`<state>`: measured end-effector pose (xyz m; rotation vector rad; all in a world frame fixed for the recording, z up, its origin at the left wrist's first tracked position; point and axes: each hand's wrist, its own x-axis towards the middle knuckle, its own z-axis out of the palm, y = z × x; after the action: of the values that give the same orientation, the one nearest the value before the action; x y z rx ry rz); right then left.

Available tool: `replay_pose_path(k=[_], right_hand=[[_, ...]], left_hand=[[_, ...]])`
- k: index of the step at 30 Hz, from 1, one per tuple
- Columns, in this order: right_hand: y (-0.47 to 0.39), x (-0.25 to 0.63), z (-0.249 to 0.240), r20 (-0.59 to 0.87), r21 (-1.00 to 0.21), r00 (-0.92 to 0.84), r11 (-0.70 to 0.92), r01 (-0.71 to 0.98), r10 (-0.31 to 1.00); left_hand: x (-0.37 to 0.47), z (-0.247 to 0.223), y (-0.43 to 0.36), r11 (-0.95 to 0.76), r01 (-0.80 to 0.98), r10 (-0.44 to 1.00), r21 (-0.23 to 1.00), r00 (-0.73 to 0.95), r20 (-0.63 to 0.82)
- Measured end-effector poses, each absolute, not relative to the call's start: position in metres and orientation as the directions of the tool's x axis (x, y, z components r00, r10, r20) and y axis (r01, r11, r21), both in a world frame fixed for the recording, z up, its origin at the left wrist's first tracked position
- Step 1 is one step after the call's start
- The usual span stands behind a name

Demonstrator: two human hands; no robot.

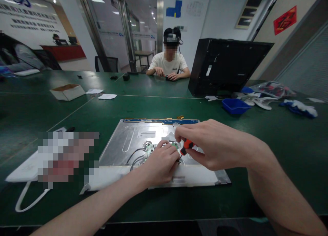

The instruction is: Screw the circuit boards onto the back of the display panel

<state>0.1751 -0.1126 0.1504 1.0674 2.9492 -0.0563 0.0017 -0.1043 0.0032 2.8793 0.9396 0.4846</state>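
Note:
A flat display panel (133, 132) lies on the table with its metal back facing up. Near its middle sits a small green circuit board (149, 149) with dark cables running off to the left. My right hand (212, 145) is closed around the handle of a red and black screwdriver (188, 144), whose shaft slants down toward the board area. Beside the shaft, my left hand (162, 161) rests on the board and panel with curled fingers, covering part of both. Its fingertips are near the screwdriver's tip; what they grip, if anything, is hidden.
A blue tray (235, 106) stands at the right, near a large black monitor (228, 67) and blue-white gloves (299, 108). A white bag (24, 166), partly pixelated, lies at left. An open box (68, 92) is farther back. Across the table sits a person (169, 61).

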Motion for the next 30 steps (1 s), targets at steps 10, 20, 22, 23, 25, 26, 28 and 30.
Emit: replay_pose_path(k=[10, 20, 22, 23, 25, 26, 28, 30], right_hand=[[-0.1078, 0.1736, 0.1450, 0.025, 0.067, -0.736, 0.733, 0.677, 0.677], [-0.1067, 0.1738, 0.1436, 0.020, 0.043, -0.736, 0.735, 0.677, 0.677], [-0.1065, 0.1738, 0.1431, 0.026, 0.077, -0.726, 0.722, 0.687, 0.688], [-0.1067, 0.1740, 0.1433, 0.024, 0.081, -0.724, 0.720, 0.689, 0.690], [-0.1075, 0.1748, 0.1443, 0.011, 0.057, -0.732, 0.730, 0.681, 0.682], [-0.1079, 0.1752, 0.1449, 0.002, 0.033, -0.740, 0.740, 0.672, 0.672], [-0.1087, 0.1756, 0.1457, -0.015, -0.012, -0.756, 0.756, 0.654, 0.654], [-0.1087, 0.1755, 0.1459, -0.023, -0.041, -0.763, 0.762, 0.646, 0.646]], left_hand=[[0.0023, 0.0059, -0.1054, -0.806, 0.569, 0.591, 0.165, 0.753, 0.291], [0.0027, 0.0040, -0.1045, -0.805, 0.577, 0.589, 0.137, 0.754, 0.290], [0.0025, 0.0042, -0.1048, -0.808, 0.572, 0.586, 0.142, 0.755, 0.294], [0.0025, 0.0039, -0.1049, -0.809, 0.570, 0.585, 0.144, 0.755, 0.296], [0.0025, 0.0029, -0.1048, -0.808, 0.570, 0.586, 0.149, 0.754, 0.298], [0.0025, 0.0022, -0.1047, -0.807, 0.571, 0.587, 0.150, 0.753, 0.297], [0.0027, 0.0013, -0.1046, -0.804, 0.576, 0.592, 0.149, 0.750, 0.295], [0.0027, 0.0013, -0.1046, -0.802, 0.579, 0.594, 0.145, 0.750, 0.292]])
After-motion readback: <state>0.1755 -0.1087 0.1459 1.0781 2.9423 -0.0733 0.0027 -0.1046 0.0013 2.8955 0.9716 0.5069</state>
